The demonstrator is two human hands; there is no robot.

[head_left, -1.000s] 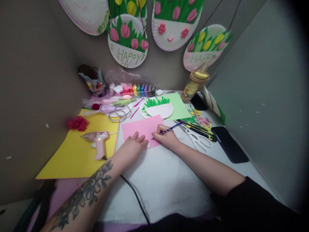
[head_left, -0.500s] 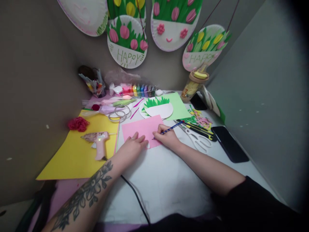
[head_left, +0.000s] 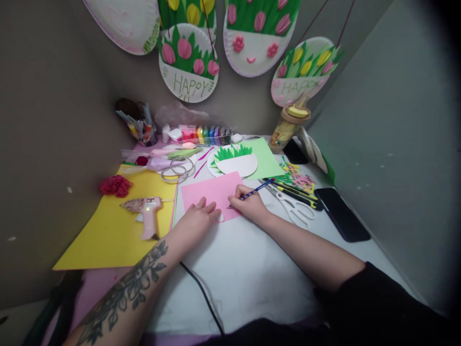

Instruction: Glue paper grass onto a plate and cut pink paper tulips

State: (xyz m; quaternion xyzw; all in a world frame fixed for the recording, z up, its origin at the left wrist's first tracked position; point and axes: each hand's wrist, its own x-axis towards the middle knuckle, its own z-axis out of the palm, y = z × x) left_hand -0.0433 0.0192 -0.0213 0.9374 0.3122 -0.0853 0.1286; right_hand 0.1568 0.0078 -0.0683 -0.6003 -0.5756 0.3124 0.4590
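Observation:
A sheet of pink paper [head_left: 212, 188] lies on the white-covered table in front of me. My left hand [head_left: 202, 216] rests flat on its lower left part, fingers spread. Gripped in my right hand [head_left: 249, 202] is a blue patterned pencil [head_left: 256, 189], its tip touching the paper near the lower right edge. A small white piece [head_left: 221, 218] shows by my left fingertips; I cannot make out what it is. Just beyond the pink sheet sits a paper plate [head_left: 237, 166] with green paper grass, partly on light green paper [head_left: 264, 158].
A pink glue gun [head_left: 148, 211] lies on yellow paper [head_left: 104, 235] at left, near crumpled red yarn [head_left: 115, 186]. White-handled scissors [head_left: 297, 207], paper scraps [head_left: 298, 179] and a phone [head_left: 342, 214] lie at right. A cup [head_left: 289, 127] stands behind; decorated plates [head_left: 189, 86] hang on the wall.
Hands, pencil and paper hold almost the same positions. The whole view has shifted very slightly.

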